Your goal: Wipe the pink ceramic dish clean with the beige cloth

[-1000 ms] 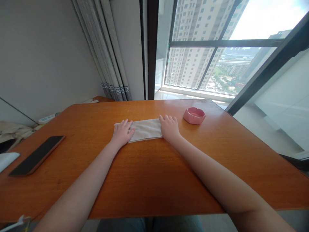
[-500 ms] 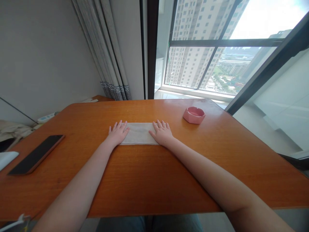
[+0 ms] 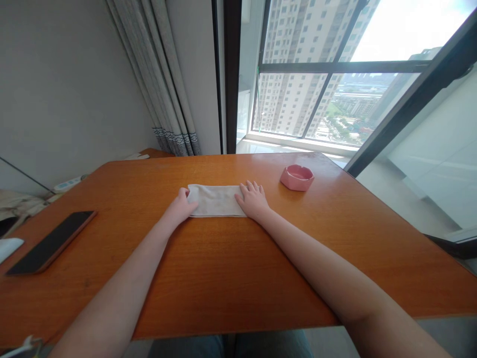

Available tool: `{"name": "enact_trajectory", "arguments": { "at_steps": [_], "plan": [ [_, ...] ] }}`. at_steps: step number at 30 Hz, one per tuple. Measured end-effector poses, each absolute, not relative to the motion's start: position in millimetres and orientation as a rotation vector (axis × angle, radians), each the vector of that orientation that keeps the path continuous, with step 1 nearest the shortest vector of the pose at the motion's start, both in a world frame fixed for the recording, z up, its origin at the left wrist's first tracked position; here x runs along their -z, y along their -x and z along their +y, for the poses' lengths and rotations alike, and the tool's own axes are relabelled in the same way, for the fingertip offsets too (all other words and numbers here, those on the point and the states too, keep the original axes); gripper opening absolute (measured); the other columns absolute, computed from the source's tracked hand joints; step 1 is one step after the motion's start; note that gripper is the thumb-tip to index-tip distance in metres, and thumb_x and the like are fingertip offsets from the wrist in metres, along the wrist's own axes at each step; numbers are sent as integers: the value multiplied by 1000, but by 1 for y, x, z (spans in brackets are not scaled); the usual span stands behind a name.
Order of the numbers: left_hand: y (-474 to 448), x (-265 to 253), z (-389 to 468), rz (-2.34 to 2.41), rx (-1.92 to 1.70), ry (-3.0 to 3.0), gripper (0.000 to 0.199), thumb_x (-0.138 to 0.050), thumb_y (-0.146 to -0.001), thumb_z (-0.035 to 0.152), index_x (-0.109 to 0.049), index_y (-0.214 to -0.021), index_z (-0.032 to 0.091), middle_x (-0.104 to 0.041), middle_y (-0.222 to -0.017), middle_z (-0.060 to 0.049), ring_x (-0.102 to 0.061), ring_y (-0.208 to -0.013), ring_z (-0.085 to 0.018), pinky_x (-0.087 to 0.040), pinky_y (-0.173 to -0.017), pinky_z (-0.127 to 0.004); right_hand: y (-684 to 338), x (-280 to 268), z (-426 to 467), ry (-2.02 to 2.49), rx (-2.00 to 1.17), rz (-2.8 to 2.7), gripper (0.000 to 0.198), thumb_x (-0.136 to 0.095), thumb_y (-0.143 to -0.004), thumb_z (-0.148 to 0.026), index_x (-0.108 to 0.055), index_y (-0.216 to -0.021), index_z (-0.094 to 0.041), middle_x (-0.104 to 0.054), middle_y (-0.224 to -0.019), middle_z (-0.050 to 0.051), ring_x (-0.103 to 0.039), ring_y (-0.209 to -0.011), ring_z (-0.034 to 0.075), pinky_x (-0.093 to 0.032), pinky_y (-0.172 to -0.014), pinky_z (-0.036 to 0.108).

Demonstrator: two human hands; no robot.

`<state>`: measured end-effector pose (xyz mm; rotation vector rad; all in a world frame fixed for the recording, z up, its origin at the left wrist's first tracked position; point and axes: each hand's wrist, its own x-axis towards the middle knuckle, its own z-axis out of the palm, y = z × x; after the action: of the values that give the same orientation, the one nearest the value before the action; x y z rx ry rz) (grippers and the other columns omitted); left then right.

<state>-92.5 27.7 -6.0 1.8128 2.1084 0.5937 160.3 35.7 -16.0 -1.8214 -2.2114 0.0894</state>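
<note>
A pale folded cloth (image 3: 216, 201) lies as a long strip across the middle of the wooden table. At its left end my left hand (image 3: 181, 205) grips the edge, thumb on top and fingers curled underneath, and that end is slightly raised. My right hand (image 3: 254, 201) lies flat over the right end of the cloth, its fingers spread and pointing away from me. The part of the cloth under my right palm is hidden.
A pink ashtray (image 3: 297, 178) stands on the table (image 3: 231, 278) beyond my right hand. A dark, flat slab (image 3: 52, 242) lies at the left, with a white object (image 3: 9, 248) beside it. A window and a grey curtain (image 3: 164, 89) are behind the table.
My left hand has gone from lying flat to gripping the cloth's left end, which has lifted a little. The right hand stays flat on the cloth. The view has shifted slightly.
</note>
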Motion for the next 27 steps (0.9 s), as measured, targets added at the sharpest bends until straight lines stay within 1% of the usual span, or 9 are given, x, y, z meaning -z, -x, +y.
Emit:
{"name": "enact_trajectory", "arguments": {
  "at_steps": [2,6,8,10,13,16,18,23,27],
  "plan": [
    [95,7,31,2079,-825,-1708,42,-60,-68,25,-45,-107,19,-61,-100,-7,-60,-91,-23,-46,-78,-34,-161,14,36,1741,-57,-2181,51,-33,-94,-44,-45,-134,-15,-41,-142,14,-31,-133,29,-19,-109,46],
    [110,9,41,1922,-1561,-1213,38,-61,-70,16,-43,-102,18,-56,-97,-5,-57,-87,-16,-46,-79,-32,-162,11,36,1541,-86,-2260,36,-38,-93,-32,-57,-118,-16,-59,-120,11,-51,-114,23,-26,-107,42],
    [117,9,46,1862,-1762,-993,34,-54,-76,12,-37,-105,17,-54,-100,-6,-55,-87,-14,-46,-78,-33,-161,11,35,1389,-149,-2373,31,-41,-92,-28,-60,-113,-16,-60,-118,10,-52,-112,21,-31,-104,37],
    [119,8,47,1867,-1814,-962,28,-45,-80,9,-34,-106,16,-53,-99,-7,-54,-85,-14,-47,-76,-35,-159,12,34,1254,-197,-2446,31,-42,-91,-27,-60,-115,-17,-56,-125,10,-50,-116,20,-34,-102,33],
    [108,3,38,1843,-1903,-1129,21,-46,-82,11,-39,-101,16,-53,-96,-5,-53,-85,-13,-46,-79,-35,-158,15,33,1183,-234,-2473,35,-45,-91,-31,-56,-121,-17,-52,-132,11,-44,-123,22,-30,-106,38],
    [81,-2,21,1755,-1854,-1424,18,-58,-77,19,-51,-94,18,-56,-92,-1,-53,-84,-12,-44,-81,-31,-156,17,33,1139,-255,-2497,40,-48,-89,-36,-54,-125,-19,-49,-135,12,-41,-126,23,-27,-107,43],
    [59,-3,9,1653,-1694,-1697,14,-60,-75,20,-57,-89,19,-58,-86,1,-54,-78,-12,-45,-77,-28,-154,17,33,1098,-249,-2506,40,-50,-89,-37,-54,-125,-19,-48,-135,12,-42,-125,24,-29,-106,42],
    [26,3,-1,1374,-1046,-2352,8,-52,-79,17,-57,-85,19,-56,-82,-1,-50,-72,-14,-43,-68,-28,-145,16,30,1067,-241,-2504,28,-54,-85,-31,-64,-109,-19,-57,-115,11,-50,-113,23,-34,-100,39],
    [26,4,1,1283,-844,-2449,12,-50,-76,13,-56,-85,19,-55,-81,-1,-50,-74,-16,-41,-68,-28,-145,14,29,1062,-254,-2504,23,-56,-82,-27,-65,-102,-20,-56,-112,9,-51,-109,23,-36,-99,37]
  ]
}}
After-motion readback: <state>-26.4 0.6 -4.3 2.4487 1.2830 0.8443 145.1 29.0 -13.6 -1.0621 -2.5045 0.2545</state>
